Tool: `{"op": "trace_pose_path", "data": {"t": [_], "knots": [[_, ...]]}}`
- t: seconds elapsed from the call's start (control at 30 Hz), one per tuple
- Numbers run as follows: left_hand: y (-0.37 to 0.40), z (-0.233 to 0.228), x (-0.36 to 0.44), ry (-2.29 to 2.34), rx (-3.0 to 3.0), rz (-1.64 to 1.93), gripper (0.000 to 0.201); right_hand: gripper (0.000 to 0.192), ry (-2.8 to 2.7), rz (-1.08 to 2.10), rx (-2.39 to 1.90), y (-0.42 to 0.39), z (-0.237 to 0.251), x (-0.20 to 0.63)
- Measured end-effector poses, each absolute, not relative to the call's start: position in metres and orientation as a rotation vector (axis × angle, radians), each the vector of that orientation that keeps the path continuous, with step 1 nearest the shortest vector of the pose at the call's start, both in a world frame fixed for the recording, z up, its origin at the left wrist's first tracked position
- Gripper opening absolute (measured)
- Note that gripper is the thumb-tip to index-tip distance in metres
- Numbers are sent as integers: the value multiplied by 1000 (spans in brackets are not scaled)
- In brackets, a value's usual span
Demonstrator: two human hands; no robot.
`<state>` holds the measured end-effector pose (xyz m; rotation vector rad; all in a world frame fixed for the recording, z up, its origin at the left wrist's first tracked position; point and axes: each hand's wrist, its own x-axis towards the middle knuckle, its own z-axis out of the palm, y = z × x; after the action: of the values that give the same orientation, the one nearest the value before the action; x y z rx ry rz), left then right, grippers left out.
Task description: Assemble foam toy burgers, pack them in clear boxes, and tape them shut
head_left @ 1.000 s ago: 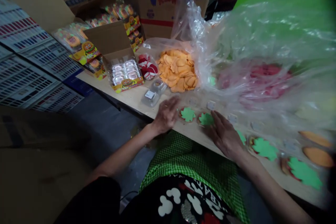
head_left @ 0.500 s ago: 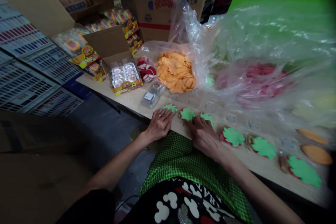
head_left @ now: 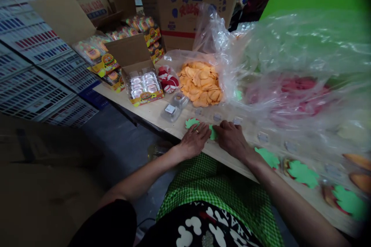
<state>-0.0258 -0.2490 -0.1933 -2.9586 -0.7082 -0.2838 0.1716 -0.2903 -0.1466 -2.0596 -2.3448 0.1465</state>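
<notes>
Presently I log both hands flat at the near edge of the wooden table (head_left: 150,114). Left hand (head_left: 194,141): fingers spread and pressed down, tips touching a green leaf-shaped piece (head_left: 191,123); it grips nothing. Right hand (head_left: 232,138): fingers loosely curled, palm down, partly covering a second green piece (head_left: 213,132) that lies between the two hands; whether it pinches that piece or merely rests on it I cannot tell. More green pieces (head_left: 303,173) run in a row along the table edge to the right, some lying on reddish discs, with orange ovals (head_left: 359,160) beyond them. Small clear plastic cups (head_left: 262,137) stand in a line just behind that row. Behind the hands: a clear blister case (head_left: 174,106), a heap of orange wafer pieces (head_left: 201,83) in an open plastic bag, a red-and-white striped item (head_left: 168,79), and an open display carton (head_left: 143,85) of trays. A large clear bag (head_left: 292,69) of red pieces bulges over the right of the table. Risks, as I judge them: the green pieces lie close to the table edge and look thin and light, so a sliding palm could push one off onto the lap; the right forearm (head_left: 278,185) crosses the row and could drag its pieces askew; the slack bag could sag onto the cups.
</notes>
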Motion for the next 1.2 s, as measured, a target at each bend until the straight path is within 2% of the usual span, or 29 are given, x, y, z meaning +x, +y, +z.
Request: {"op": "trace_pose_path", "data": {"t": [0.13,0.2,0.3,0.4,0.7,1.0,1.2], "knots": [[-237,-185,-39,-819,-2986,-439,50,43,-2046,461,-1873,-286,-151,209],[-226,-185,-50,-933,-2972,-551,52,48,-1816,479,-1844,-293,-150,236],[-209,-193,-64,-904,-3036,-512,59,52,-1758,333,-1921,-313,-149,264],[-203,-204,-67,-823,-3071,-452,64,56,-1983,230,-1914,-331,-150,262],[-209,-210,-55,-816,-3038,-442,65,46,-2316,118,-2033,-334,-149,227],[-215,-209,-54,-820,-3007,-366,75,56,-2272,-349,-1642,-383,-181,236],[-212,-205,-58,-773,-3041,-364,74,59,-2311,-324,-1675,-378,-195,238]]}}
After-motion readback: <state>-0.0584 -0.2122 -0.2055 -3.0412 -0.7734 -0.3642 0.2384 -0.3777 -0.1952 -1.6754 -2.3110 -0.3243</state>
